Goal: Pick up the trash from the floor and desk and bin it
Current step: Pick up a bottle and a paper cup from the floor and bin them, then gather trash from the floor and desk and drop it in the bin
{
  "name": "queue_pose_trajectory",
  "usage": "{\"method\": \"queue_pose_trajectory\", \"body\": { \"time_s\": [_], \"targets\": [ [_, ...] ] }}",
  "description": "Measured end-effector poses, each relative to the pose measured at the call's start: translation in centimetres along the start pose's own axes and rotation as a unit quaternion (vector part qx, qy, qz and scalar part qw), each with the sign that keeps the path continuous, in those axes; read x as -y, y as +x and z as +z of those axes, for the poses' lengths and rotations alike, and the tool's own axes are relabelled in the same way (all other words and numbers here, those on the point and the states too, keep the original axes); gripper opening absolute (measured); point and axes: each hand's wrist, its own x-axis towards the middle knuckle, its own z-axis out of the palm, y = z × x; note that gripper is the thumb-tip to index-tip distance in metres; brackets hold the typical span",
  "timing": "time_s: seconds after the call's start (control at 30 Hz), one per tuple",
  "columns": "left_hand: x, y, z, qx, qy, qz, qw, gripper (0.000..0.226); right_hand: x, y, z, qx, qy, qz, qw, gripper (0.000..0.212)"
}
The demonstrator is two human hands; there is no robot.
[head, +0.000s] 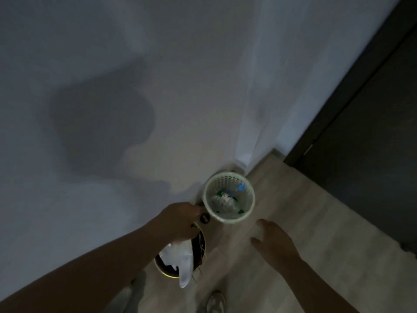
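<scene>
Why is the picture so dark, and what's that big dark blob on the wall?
Head view: the room is dim, so everything looks grey and grainy; the blob is a soft shadow on the wall, probably the person's; the white bag in the left hand shows bright.

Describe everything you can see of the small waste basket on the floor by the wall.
The waste basket is a small round bin, pale greenish-white, plastic by its look, with a solid rim and latticed sides. It stands upright on the wood-look floor close against the wall, near the corner. Inside lie crumpled clear bottles, a blue cap and green scraps. The left hand, gripping a white bag, is beside its rim; contact cannot be told.
</scene>
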Motion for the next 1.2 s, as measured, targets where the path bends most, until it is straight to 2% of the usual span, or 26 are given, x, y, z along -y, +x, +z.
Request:
{"method": "queue_pose_trajectory", "body": {
  "time_s": [0.13, 0.3, 0.4, 0.53, 0.7, 0.87, 1.07, 1.2],
  "targets": [
    [2.0, -6.8, -2.5, -0.047, 0.026, -0.033, 0.998, 0.042, 4.5, -2.5, -2.6, -0.014, -0.06, -0.054, 0.997, 0.056],
    [6.1, -18.1, -3.8, -0.113, -0.014, -0.097, 0.989, 0.054, 12.7, -6.8, -4.4, -0.02, -0.146, -0.153, 0.977, 0.054],
    [8.5, -26.8, -3.0, -0.159, -0.032, -0.146, 0.976, 0.055, 19.3, -10.5, -4.7, -0.027, -0.17, -0.223, 0.959, 0.045],
    [10.7, -39.9, -1.6, -0.217, -0.052, -0.231, 0.947, 0.056, 29.0, -17.2, -3.9, -0.022, -0.174, -0.332, 0.927, 0.053],
    [11.3, -55.1, -0.6, -0.274, -0.06, -0.335, 0.9, 0.054, 40.9, -26.8, -2.5, -0.027, -0.187, -0.485, 0.854, 0.047],
    [9.7, -67.0, -0.4, -0.338, -0.076, -0.427, 0.835, 0.05, 50.7, -36.3, -1.5, -0.02, -0.178, -0.618, 0.765, 0.041],
    [6.0, -77.8, 0.9, -0.391, -0.064, -0.544, 0.74, 0.051, 58.8, -45.7, -0.1, 0.01, -0.145, -0.758, 0.636, 0.039],
    [2.6, -82.9, 1.6, -0.416, -0.046, -0.624, 0.66, 0.049, 62.6, -50.3, 1.0, 0.047, -0.112, -0.819, 0.56, 0.04]
  ]
}}
